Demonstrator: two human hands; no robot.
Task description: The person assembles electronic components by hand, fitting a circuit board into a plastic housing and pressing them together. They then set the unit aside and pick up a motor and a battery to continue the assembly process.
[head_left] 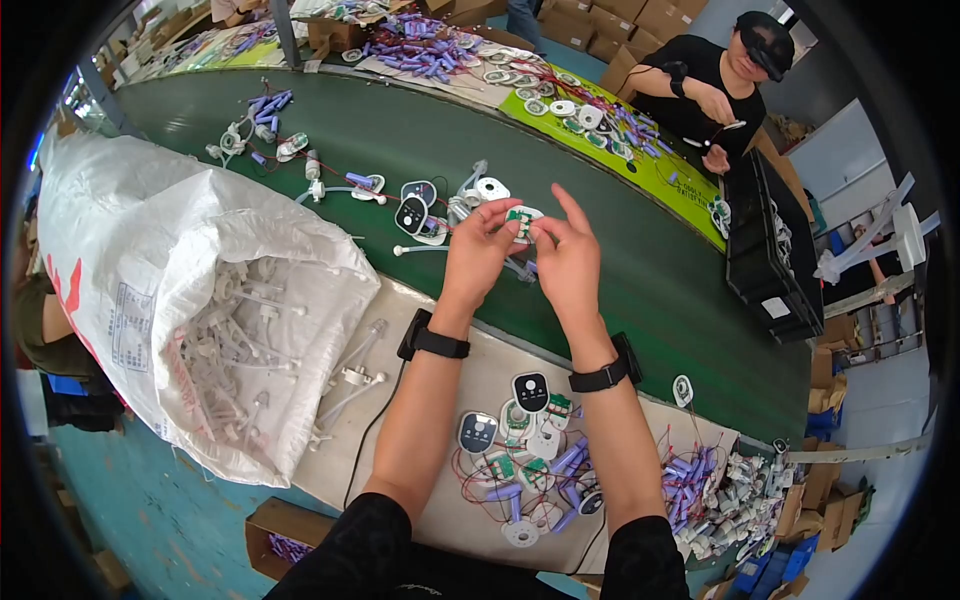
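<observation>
Both hands are raised over the green conveyor belt (640, 290), pinching a small white oval housing with a green circuit board (521, 221) between them. My left hand (480, 255) grips its left side with thumb and fingers. On the other side my right hand (570, 262) pinches it between thumb and fingertip, with another finger stretched upward. Just beyond and left of the hands, a black-faced control panel (411, 214) and a white round cover (492, 189) lie on the belt. Part of a purple battery cell shows below the hands, mostly hidden.
A white woven sack (140, 260) of clear plastic tube fittings stands at left. Panels, boards and purple batteries (570, 465) lie on the near bench, with a heap of white motor-like parts (740, 500) at right. Across the belt, a person (720, 90) works beside a black crate (765, 260).
</observation>
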